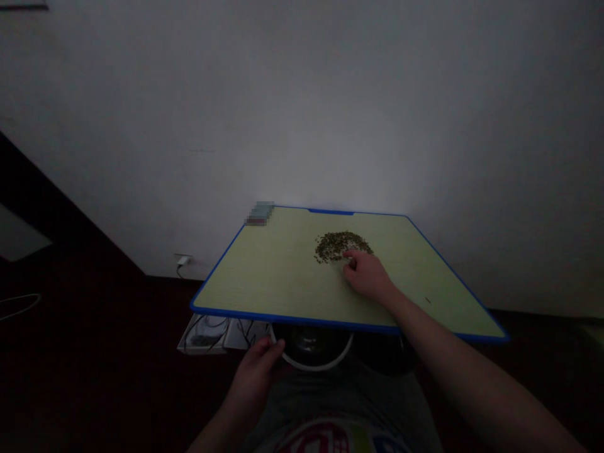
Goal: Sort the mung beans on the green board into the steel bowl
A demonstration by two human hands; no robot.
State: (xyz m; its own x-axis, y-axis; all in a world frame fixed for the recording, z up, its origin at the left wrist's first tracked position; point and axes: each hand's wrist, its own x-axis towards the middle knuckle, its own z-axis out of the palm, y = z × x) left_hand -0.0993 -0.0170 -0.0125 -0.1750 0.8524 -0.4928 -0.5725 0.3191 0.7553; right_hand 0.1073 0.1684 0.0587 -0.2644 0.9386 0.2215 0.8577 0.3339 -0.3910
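Dim room, table (264, 277), right hand (365, 275) touching seeds (340, 243), perhaps

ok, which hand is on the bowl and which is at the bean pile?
The left hand grips the rim of the white bowl below the table edge; the right hand rests on the table touching the pile of beans.

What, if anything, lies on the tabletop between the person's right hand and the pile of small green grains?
Nothing visible does. The right hand rests on the table with its fingertips already at the near edge of the pile of grains. The left hand is lower down, holding the rim of a bowl under the table's front edge.
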